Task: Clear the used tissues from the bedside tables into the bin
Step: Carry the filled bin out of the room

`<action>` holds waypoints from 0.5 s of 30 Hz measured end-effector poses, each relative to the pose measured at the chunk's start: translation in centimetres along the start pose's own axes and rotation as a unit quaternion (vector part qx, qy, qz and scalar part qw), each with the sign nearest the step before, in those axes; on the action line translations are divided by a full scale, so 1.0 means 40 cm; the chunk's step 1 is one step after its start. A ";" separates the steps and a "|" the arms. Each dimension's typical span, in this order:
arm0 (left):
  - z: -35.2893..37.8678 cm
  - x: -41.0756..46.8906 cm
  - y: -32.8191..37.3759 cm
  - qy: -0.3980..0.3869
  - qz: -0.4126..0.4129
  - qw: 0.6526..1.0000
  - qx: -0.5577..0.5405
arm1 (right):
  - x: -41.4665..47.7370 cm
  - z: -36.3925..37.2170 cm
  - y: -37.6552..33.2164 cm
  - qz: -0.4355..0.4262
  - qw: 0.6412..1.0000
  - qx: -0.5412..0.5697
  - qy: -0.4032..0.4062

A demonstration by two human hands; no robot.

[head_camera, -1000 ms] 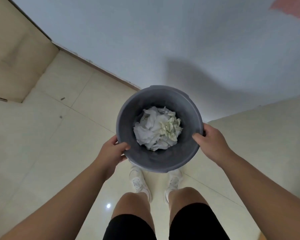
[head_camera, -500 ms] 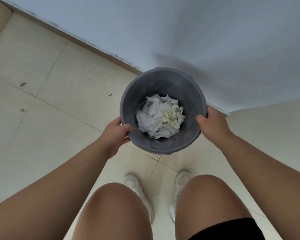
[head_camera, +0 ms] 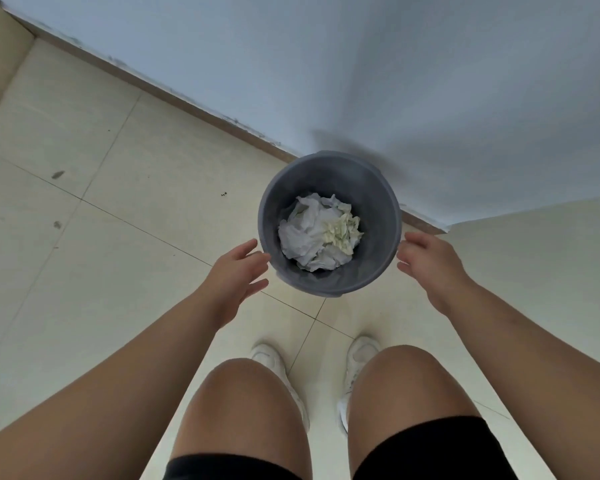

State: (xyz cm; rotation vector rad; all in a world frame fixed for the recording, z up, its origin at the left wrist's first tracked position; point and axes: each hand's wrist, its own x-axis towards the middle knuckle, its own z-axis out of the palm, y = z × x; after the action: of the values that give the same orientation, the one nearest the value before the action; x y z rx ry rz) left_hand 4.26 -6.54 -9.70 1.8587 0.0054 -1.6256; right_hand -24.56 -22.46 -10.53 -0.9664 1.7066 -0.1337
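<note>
Both hands have let go of the bin since the earlier frames, where each one clasped its rim; now their fingers are spread and the bin stands by itself on the floor.

Nearest the camera, two bare knees bend forward above black shorts, and white shoes rest on the cream floor tiles just beyond them. Two forearms reach out past the knees. The left hand hangs just beside the bin's left wall with an empty, open grip, fingertips near the rim; whether they touch it cannot be told. The right hand is likewise open and empty, just beside the bin's right wall, thumb close to the rim.

Between the hands sits the grey round bin, upright. Inside it lie the used tissues, a crumpled white heap with a yellowish wad on the right side.

Behind the bin, a brown skirting strip runs along the foot of a pale blue-white wall.
</note>
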 end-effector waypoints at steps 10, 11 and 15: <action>-0.068 -0.677 0.140 0.033 0.042 0.999 -0.009 | -0.625 -0.120 -0.294 -0.085 0.985 -0.123 -0.082; -0.084 -0.760 0.151 0.035 0.045 0.998 -0.005 | -0.697 -0.135 -0.339 -0.095 0.982 -0.129 -0.096; -0.155 -1.046 0.172 0.042 0.062 0.997 -0.023 | -0.930 -0.179 -0.479 -0.141 0.966 -0.159 -0.149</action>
State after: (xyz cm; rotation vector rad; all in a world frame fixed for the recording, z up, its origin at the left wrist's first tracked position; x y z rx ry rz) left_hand 3.03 8.02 30.58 1.8545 -0.0362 -1.4502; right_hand -18.64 -13.42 30.51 -1.3934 1.3286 0.1006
